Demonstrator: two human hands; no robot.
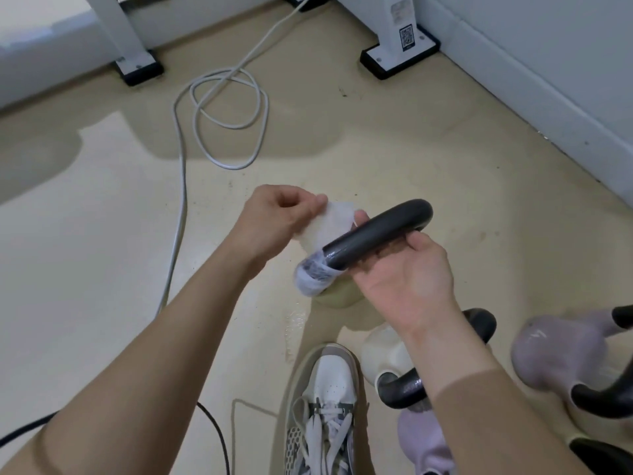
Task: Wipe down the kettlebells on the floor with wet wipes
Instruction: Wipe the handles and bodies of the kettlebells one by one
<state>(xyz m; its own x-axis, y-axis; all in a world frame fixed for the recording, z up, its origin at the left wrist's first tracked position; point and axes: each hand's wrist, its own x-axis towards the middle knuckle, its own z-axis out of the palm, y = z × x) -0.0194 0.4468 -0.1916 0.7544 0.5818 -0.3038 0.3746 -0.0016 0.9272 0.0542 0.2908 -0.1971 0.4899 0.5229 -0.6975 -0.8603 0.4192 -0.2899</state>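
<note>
One kettlebell [339, 298] in progress: you are holding it by dark handle [376, 231], wet wipe [329, 224] wrapping handle's left end. Right hand [407, 279] lying palm up under handle's middle, fingers curling round it. Left hand [284, 217] pinching wipe's free corner, just left of handle. Other kettlebells [555, 351] sitting on floor [102, 269] below and right of handle. Some are showing wet sheen, so you are likely partway through. Cannot tell which are remaining.

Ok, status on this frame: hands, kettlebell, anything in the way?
Left hand pinches wet wipe, its tail wrapped round the kettlebell handle. Right hand grips that handle from beneath. Other kettlebells crowd right; none blocking.
</note>
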